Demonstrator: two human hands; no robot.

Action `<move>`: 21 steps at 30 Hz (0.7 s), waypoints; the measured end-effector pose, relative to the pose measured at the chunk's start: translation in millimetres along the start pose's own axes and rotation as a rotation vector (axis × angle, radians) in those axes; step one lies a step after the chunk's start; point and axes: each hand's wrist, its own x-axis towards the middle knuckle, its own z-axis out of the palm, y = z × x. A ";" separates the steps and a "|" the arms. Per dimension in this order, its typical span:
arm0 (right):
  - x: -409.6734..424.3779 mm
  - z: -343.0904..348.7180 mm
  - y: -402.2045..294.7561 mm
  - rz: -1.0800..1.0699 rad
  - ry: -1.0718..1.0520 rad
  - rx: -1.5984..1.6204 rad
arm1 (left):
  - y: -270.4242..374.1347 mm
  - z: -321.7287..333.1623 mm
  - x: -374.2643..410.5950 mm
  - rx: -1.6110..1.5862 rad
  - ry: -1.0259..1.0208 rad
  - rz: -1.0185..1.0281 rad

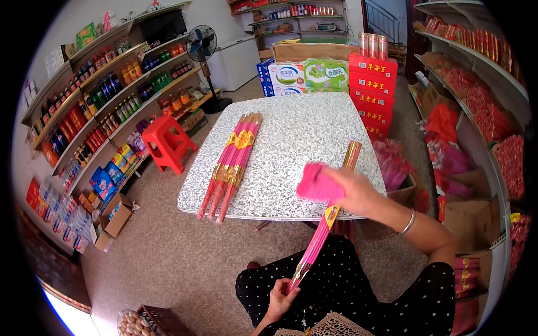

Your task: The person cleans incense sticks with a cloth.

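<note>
My left hand (280, 300) grips the lower end of a long pink packet of incense sticks (316, 241) with a gold band and a yellow label. The packet slants up across the near edge of the speckled table (290, 138), its gold end lying over the tabletop. Over the packet's middle, my right hand (357, 191) holds a bright pink cloth (320, 183), slightly blurred. Whether the cloth touches the packet cannot be made out. Three similar incense packets (232, 164) lie side by side on the table's left, their red ends jutting past the near edge.
Stacked red drink cartons (372, 94) and milk boxes (287, 75) stand beyond the table. A red plastic stool (168, 143) and a standing fan (204, 54) are at the left, before shelves of bottles. Goods shelves (479, 54) line the right. A dark crate (162, 321) sits at lower left.
</note>
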 end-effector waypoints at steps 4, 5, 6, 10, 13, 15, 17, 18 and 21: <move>-7.6 7.4 6.0 -0.006 -0.038 -0.033 | 1.8 -2.5 2.9 -0.047 -0.063 -0.063; -17.5 17.2 -1.1 -0.032 -0.132 -0.023 | 2.0 -3.3 2.8 -0.073 -0.081 -0.108; -28.8 24.5 -16.7 -0.105 -0.211 0.000 | 2.6 -4.0 2.7 -0.120 -0.110 -0.127; -64.3 56.5 -47.7 -0.355 -0.539 0.229 | 7.4 -9.4 6.3 -0.396 -0.222 -0.220; -43.6 34.1 -36.4 -0.243 -0.333 0.121 | 10.4 -16.6 7.5 -0.574 -0.285 -0.303; -8.5 19.3 -12.8 -0.143 -0.090 0.033 | 11.0 -21.1 1.9 -0.665 -0.296 -0.325; 7.9 -1.2 15.1 0.054 0.131 0.057 | 13.3 -22.0 2.4 -0.756 -0.360 -0.313; 13.8 -6.5 26.6 0.054 0.257 -0.009 | 12.6 -22.5 3.6 -0.765 -0.378 -0.303; 4.8 3.1 22.7 0.152 0.086 -0.030 | 3.5 -22.4 7.3 -0.865 -0.417 -0.261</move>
